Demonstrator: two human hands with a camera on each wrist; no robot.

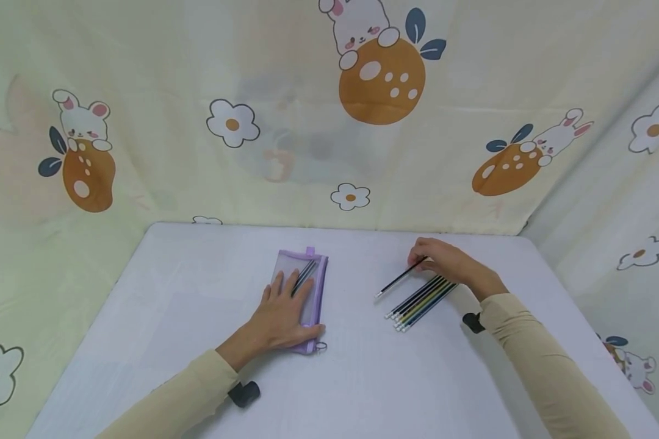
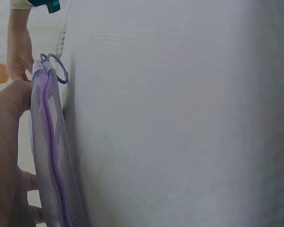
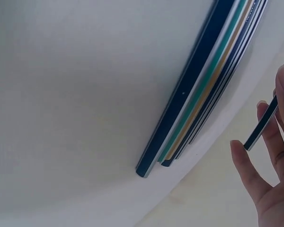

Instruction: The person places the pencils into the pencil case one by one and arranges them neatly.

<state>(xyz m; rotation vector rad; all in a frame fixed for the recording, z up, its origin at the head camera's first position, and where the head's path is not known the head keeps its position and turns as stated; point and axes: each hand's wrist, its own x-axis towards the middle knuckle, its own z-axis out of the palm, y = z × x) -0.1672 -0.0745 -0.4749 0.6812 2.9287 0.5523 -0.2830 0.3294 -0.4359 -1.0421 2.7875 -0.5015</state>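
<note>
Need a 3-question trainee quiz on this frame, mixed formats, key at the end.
1. Multiple choice. Near the row of pencils, what does the right hand hold?
(a) nothing
(b) one dark pencil
(c) three pencils
2. True or false: the left hand rests on the row of pencils.
3. Short answer. Which end of the purple mesh pouch has the small ring: the one nearer the person or the far one?

Key:
1. b
2. False; it rests on the purple mesh pouch.
3. The end nearer the person.
</note>
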